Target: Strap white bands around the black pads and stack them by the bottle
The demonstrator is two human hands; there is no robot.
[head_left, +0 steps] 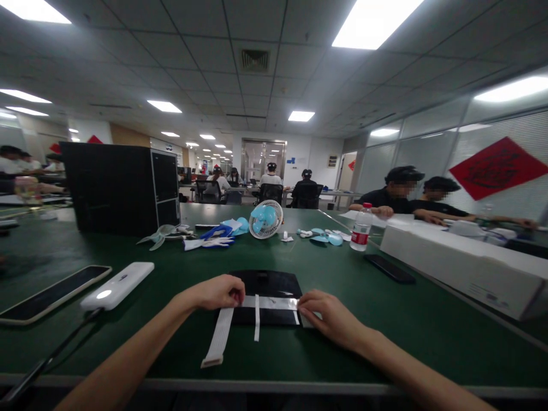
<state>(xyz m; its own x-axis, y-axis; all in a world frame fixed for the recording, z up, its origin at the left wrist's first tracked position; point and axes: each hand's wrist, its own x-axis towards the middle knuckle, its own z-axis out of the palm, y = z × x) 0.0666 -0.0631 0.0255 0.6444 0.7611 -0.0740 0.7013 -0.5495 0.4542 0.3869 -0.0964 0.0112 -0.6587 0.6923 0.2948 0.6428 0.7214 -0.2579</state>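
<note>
A flat, glossy black panel (274, 282) lies on the green table in front of me. Across its middle runs a shiny, pale strip of tape (278, 303). My left hand (222, 291) is closed, with thumb and fingers pinched at the tape's left end. At the right end, the bunched fingertips of my right hand (329, 314) hold the tape by the panel's edge. A white ribbon cable (220, 337) hangs toward me from beneath my left hand, with a connector at its tip. Between the hands, a narrow white strip (257, 319) lies crosswise over the panel.
To the left are a phone (55, 294) and a white power bank (120, 285) with a cable. A black computer case (115, 188), gloves (212, 237), a small fan (266, 220) and a water bottle (362, 228) stand behind. Right: a dark phone (389, 269), a white box (462, 262) and seated people.
</note>
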